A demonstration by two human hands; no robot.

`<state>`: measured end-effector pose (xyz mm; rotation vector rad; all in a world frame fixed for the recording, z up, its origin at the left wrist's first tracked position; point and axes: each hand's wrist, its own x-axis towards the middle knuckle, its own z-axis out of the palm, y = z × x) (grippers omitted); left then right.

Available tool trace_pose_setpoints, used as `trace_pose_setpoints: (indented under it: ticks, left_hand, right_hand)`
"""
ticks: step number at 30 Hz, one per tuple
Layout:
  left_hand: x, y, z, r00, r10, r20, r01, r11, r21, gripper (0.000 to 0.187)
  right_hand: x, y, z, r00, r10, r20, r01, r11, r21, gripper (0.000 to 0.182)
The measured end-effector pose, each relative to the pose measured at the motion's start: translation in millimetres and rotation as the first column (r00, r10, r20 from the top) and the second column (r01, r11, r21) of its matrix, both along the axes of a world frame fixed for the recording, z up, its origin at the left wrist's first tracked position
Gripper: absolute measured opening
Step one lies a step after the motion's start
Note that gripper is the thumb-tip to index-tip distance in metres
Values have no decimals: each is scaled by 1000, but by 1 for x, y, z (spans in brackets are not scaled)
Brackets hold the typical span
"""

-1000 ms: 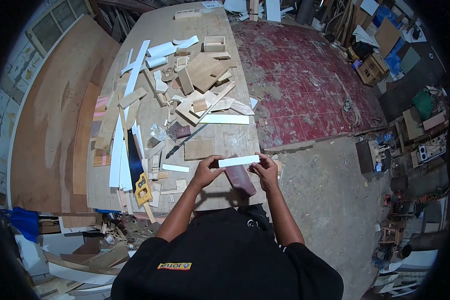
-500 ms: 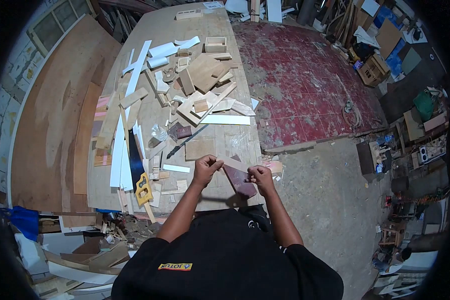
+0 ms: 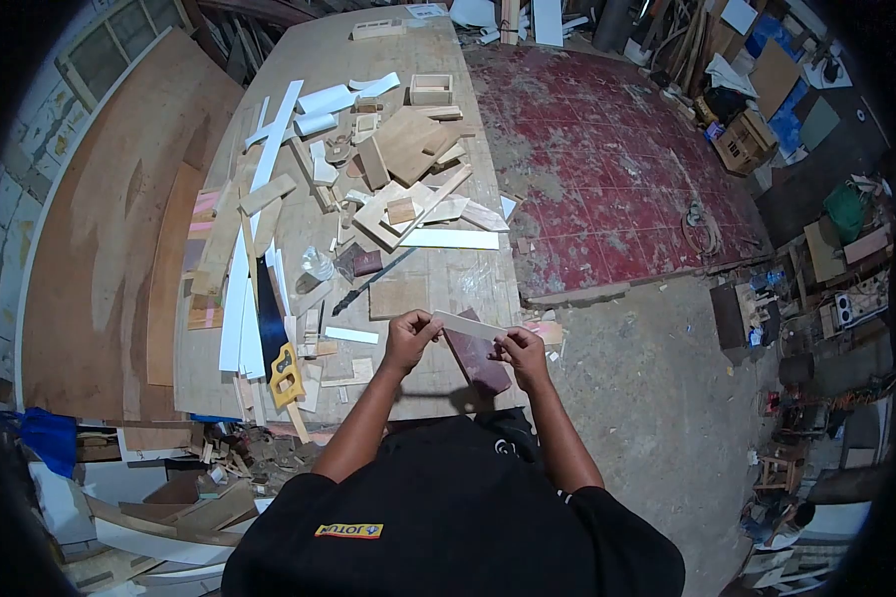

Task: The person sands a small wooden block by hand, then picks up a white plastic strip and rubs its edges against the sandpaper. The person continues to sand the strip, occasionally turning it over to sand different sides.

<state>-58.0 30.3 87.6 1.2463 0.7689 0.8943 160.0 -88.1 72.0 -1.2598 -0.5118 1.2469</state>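
Observation:
A thin, pale wooden strip is held between my two hands above the near edge of the workbench. My left hand pinches its left end, and my right hand pinches the right end. Beneath the strip a dark reddish-brown sheet lies on the bench, partly covered by it. A square wooden board lies just beyond my left hand. To the left of that hand is a short white strip.
The workbench carries a yellow-handled saw, long white strips and a pile of wood pieces. A small open wooden box stands farther back. A person is at the lower right.
The wooden strip has tilted slightly in my hands, showing a narrower face. My right-hand fingers have shifted a little. At the lower right, the person's head has come into clearer view.

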Motion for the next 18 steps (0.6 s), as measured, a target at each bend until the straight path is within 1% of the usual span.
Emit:
trace_pose_setpoints:
  ticks: [5, 7, 8, 10, 11, 13, 14, 16, 17, 18]
  left_hand:
    - [-2, 1, -2, 1000, 11, -2, -11, 1000, 6, 12]
    - [-2, 2, -1, 1000, 1, 22, -3, 998, 63, 17]
    - [-2, 2, -1, 1000, 1, 22, -2, 998, 64, 17]
    - [-3, 4, 2, 998, -36, -56, 44, 988, 147, 32]
    - [-4, 4, 4, 998, -36, -56, 44, 988, 147, 32]
    - [-7, 4, 11, 979, -89, -184, 125, 973, 193, 36]
    - [-7, 4, 12, 979, -89, -184, 125, 973, 193, 36]
    - [-6, 4, 12, 974, -105, -199, 150, 963, 225, 42]
    - [-7, 4, 12, 974, -105, -199, 150, 963, 225, 42]
    - [-8, 4, 16, 964, -121, -238, 181, 951, 249, 40]
  right_hand:
    - [5, -1, -5, 1000, -6, -18, 6, 1000, 18, 10]
    - [8, -2, -6, 998, -8, -57, 9, 1000, 24, 11]
    - [10, -3, -7, 998, -8, -57, 10, 1000, 24, 11]
    - [13, -4, -7, 999, 3, -39, -1, 999, 37, 11]
    - [14, -4, -8, 999, 2, -39, -1, 999, 37, 11]
    - [15, -4, -4, 1000, 4, -17, -3, 999, 32, 12]
    - [16, -4, -3, 1000, 4, -17, -3, 999, 32, 12]
    - [16, -4, 0, 1000, 7, 1, -7, 999, 32, 12]
    - [16, -4, 2, 1000, 7, 1, -7, 999, 32, 12]
    - [16, -4, 3, 1000, 10, -9, -10, 1000, 26, 12]
